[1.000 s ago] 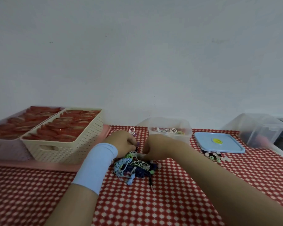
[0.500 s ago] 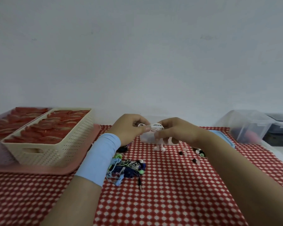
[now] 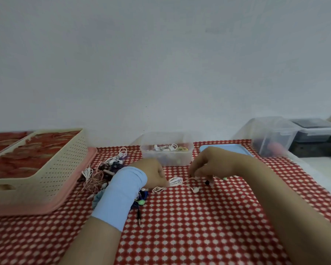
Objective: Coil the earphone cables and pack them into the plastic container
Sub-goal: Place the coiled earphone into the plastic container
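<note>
While the person's two hands work low over the red checked tablecloth (image 3: 199,226), they are a short way apart and joined by one white earphone cable (image 3: 175,181).

1. Left hand (image 3: 153,175): fingers curled, gripping the coiled part of the cable, whose loops fan out from its fingertips and lie on the cloth. A light blue wrist sleeve (image 3: 120,196) covers the forearm behind it.
2. Right hand (image 3: 212,165): at 3 o'clock from the left hand, fingertips turned down and pinching the free run of the same cable. One white earbud (image 3: 195,189) lies on the cloth just below this hand.
3. Clear plastic container (image 3: 166,159): at 12 o'clock from the hands, open-topped, standing on the cloth with several coiled earphones already inside. The held cable is outside it.
4. Blue lid (image 3: 227,148): at 1 o'clock, flat beside the container and partly hidden by the right hand.
5. Tangled earphone pile (image 3: 103,173): at 9 o'clock from the left hand and running under the sleeve, with white, pink and dark blue cables mixed.
6. Cream perforated basket (image 3: 46,169): at 9 to 10 o'clock, standing on a pink tray (image 3: 75,192).
7. Clear storage box (image 3: 271,136): at 2 o'clock, near the far right edge of the table.
</note>
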Demonstrator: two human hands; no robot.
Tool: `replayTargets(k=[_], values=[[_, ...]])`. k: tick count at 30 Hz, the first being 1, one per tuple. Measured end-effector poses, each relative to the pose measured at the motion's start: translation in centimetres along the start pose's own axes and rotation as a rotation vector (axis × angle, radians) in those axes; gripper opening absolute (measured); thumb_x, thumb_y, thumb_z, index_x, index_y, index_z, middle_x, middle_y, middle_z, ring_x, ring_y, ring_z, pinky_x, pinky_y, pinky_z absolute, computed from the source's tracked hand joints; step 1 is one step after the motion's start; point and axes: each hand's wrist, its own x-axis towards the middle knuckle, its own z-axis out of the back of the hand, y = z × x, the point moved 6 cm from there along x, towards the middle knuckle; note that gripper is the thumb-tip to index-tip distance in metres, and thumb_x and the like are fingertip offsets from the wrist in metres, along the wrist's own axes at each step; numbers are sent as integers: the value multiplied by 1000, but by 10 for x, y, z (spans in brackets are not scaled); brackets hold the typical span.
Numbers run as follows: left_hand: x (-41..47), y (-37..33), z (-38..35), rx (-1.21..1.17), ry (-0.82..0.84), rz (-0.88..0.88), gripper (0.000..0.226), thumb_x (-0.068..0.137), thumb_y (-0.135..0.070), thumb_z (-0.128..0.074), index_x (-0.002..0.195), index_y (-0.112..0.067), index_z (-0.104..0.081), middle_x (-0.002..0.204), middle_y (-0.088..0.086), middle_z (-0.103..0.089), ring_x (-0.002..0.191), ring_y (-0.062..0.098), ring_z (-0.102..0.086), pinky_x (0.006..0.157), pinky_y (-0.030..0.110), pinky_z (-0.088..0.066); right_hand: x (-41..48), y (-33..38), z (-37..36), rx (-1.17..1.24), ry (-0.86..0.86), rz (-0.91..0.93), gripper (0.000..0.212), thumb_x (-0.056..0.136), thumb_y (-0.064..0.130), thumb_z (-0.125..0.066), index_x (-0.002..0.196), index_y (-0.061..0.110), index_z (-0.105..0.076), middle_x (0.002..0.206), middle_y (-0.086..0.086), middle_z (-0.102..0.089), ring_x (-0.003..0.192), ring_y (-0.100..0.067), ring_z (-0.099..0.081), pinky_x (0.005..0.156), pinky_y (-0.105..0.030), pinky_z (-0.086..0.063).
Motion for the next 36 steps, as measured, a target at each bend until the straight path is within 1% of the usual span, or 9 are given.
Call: replayTargets(k=[7, 11, 15, 18, 25, 28, 31, 33, 36], values=[[-3, -43, 21, -55, -179, -146, 18, 90, -28, -67, 105, -25, -75, 106, -12, -69, 95, 6, -62, 86, 19, -43, -7, -18, 25, 106, -132, -33, 18, 91, 9, -71, 96, 23, -82, 87, 11, -79, 57, -10, -68, 52, -23, -50], [9, -80, 11, -113, -170, -281, 19, 91, -26, -67, 108, -27, -74, 104, -16, -67, 91, 1, -58, 87, 18, -42, -9, -28, 31, 27, -178, -80, 22, 90, 11, -72, 87, 31, -80, 84, 12, -78, 56, -2, -66, 59, -20, -54], [25, -93, -13, -59, -101, -309, 29, 90, -30, -68, 119, -26, -70, 113, -9, -69, 97, 7, -60, 90, 21, -44, -7, -41, 27, -117, -175, -169, 19, 86, 19, -76, 85, 36, -82, 80, 20, -76, 76, -1, -69, 65, -13, -50], [31, -89, -26, -12, -88, -292, 30, 88, -28, -69, 118, -27, -70, 110, -8, -70, 97, 11, -63, 90, 25, -49, -1, -41, 19, -147, -176, -206, 8, 85, 25, -79, 91, 28, -84, 82, 13, -77, 79, -4, -70, 76, -21, -55], [38, -79, -30, -48, -214, -253, 17, 83, -32, -73, 99, -35, -72, 101, -13, -69, 91, 12, -63, 87, 34, -55, 11, -38, 13, -366, -194, -317, 16, 84, 32, -78, 96, 22, -81, 87, 4, -75, 85, -15, -70, 88, -35, -60], [37, -76, -30, -72, -241, -256, 14, 85, -34, -69, 98, -36, -70, 103, -13, -70, 93, 11, -64, 87, 35, -55, 8, -38, 15, -280, -210, -287, 12, 86, 27, -77, 96, 24, -81, 86, 7, -75, 83, -11, -68, 81, -27, -57], [35, -69, -22, -227, -238, -244, 17, 94, -25, -55, 102, -33, -68, 94, -13, -69, 84, 11, -64, 77, 28, -53, 0, -29, 21, -34, -264, -157, 3, 87, 24, -78, 86, 24, -82, 77, 8, -76, 66, -9, -69, 57, -15, -49], [31, -61, -12, -414, -238, -244, 21, 96, -19, -50, 100, -30, -67, 85, -10, -68, 76, 14, -62, 73, 33, -53, -5, -23, 26, 184, -328, -109, 3, 88, 21, -78, 86, 19, -79, 74, 5, -76, 55, -11, -67, 46, -15, -45], [26, -48, 3, -684, -250, -247, 19, 94, -16, -58, 95, -28, -73, 92, 10, -73, 66, 17, -57, 64, 27, -52, -8, -19, 25, 389, -344, -118, 8, 95, 23, -71, 101, 21, -75, 81, 2, -78, 56, -12, -66, 47, -20, -47]])
